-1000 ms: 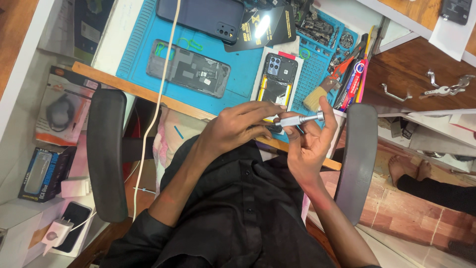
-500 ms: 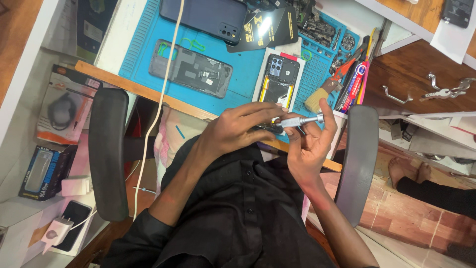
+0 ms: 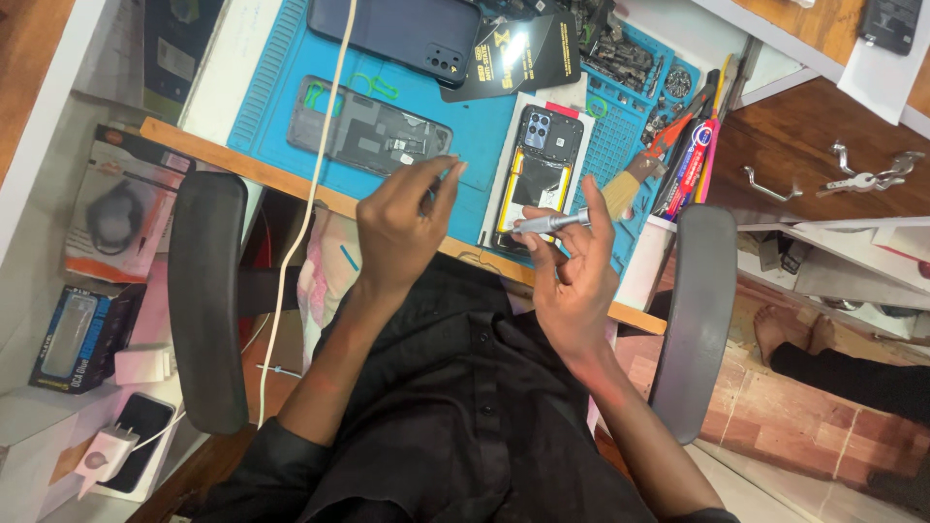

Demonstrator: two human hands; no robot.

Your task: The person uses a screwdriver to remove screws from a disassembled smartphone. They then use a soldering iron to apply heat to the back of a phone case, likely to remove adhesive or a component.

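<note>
Since the earlier frame the left hand has lifted away from the tool, its thumb and forefinger pinched narrowly together, whether on something tiny I cannot tell. From the head view, the right hand grips a slim silver screwdriver between thumb and fingers, its long axis lying roughly level, tip toward the left hand. Just beyond the right hand's grip, nearer it than the left, an opened phone lies on the blue work mat.

A slim silver screwdriver lies almost level, pinched in the right hand, its tip over an opened phone.
</note>
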